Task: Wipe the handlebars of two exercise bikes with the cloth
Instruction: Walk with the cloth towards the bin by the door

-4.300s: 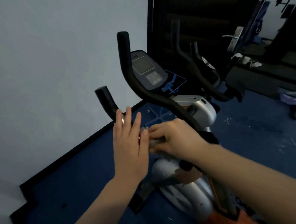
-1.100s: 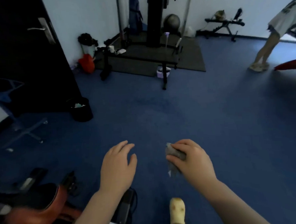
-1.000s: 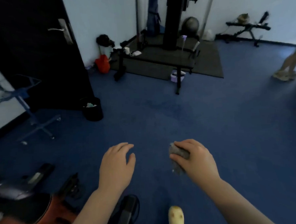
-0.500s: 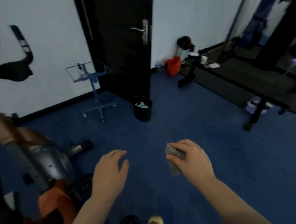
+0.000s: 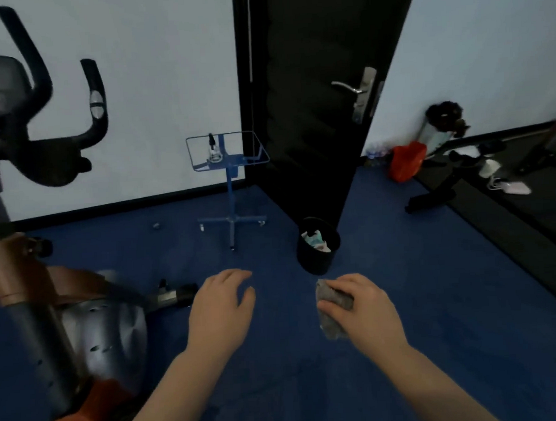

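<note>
My right hand (image 5: 362, 309) is closed around a crumpled grey cloth (image 5: 331, 307), held in the air over the blue carpet. My left hand (image 5: 222, 305) hovers beside it, palm down, fingers loosely apart and holding nothing. An exercise bike (image 5: 93, 332) with a silver and orange body stands at the left. Its black handlebars (image 5: 95, 100) rise at the upper left, well away from both hands. The console and the left horn are blurred near the frame edge.
A blue wheeled stand (image 5: 230, 193) with a small bottle on its tray stands by the white wall. A black waste bin (image 5: 317, 245) sits ahead of my hands beside the open black door (image 5: 312, 96). A weight bench (image 5: 446, 182) and red bag (image 5: 406, 160) are at right.
My view has swung left from the open gym floor toward the wall, bringing the bike and its handlebars into sight. Both hands keep their pose; the cloth stays in my right hand.
</note>
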The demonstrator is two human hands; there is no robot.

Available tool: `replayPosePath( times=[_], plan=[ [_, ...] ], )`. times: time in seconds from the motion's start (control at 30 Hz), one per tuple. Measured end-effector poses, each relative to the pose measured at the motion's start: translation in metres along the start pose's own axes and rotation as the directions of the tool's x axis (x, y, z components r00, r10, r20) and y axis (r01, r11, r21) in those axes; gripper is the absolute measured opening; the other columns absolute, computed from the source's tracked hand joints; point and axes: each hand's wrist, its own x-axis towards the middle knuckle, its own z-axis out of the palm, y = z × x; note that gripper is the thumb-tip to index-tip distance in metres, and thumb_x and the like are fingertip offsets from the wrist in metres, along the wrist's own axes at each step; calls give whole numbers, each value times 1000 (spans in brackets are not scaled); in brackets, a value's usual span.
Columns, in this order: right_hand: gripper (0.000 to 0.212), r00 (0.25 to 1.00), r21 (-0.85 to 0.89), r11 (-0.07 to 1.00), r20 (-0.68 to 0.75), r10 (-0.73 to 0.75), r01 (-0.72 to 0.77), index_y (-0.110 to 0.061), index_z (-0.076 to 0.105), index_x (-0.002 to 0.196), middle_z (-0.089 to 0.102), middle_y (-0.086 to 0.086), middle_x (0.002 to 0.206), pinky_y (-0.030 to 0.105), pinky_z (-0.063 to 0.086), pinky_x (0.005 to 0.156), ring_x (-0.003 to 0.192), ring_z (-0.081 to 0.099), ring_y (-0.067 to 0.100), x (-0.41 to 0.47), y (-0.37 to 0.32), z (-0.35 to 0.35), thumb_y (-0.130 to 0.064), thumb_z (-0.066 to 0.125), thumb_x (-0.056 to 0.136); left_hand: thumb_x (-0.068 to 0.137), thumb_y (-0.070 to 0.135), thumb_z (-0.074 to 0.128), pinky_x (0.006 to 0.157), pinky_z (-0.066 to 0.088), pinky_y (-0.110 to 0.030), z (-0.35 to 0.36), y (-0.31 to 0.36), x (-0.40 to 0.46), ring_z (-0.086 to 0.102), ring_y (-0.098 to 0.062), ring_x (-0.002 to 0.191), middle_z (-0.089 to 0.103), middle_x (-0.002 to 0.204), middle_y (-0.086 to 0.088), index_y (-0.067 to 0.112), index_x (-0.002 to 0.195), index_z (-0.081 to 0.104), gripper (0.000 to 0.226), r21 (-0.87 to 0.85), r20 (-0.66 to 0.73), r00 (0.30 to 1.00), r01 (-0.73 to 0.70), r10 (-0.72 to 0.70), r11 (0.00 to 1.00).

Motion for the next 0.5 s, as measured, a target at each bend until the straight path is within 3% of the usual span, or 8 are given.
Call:
replayPosePath(
  times=[0.2, 0.43, 0.5],
  plan=[
    [26, 998, 2, 998, 35, -58, 58, -31, 68, 105, 55, -22, 101, 17, 44, 71, 91, 53, -1, 115, 9, 0, -34, 67, 80, 92, 30, 50, 102, 36, -26, 3, 18, 93, 45, -9, 121, 54, 131, 11, 26, 125, 56, 34, 35, -53, 999, 9, -7, 999],
    [29, 976, 27, 982, 104, -190, 189, -32, 67, 107, 55, -23, 105, 17, 45, 72, 94, 53, -2, 281, 13, 1, -30, 62, 79, 93, 31, 49, 103, 37, -26, 20, 27, 226, 45, -11, 121, 54, 132, 11, 27, 126, 55, 34, 40, -143, 983, 122, -115, 992],
    [27, 968, 43, 974, 107, -225, 222, -31, 67, 106, 56, -22, 104, 11, 41, 69, 93, 54, -2, 328, 13, -6, -30, 63, 80, 93, 31, 49, 102, 37, -27, 20, 34, 265, 45, -12, 121, 54, 133, 10, 26, 126, 56, 34, 45, -161, 978, 139, -130, 989]
  ],
)
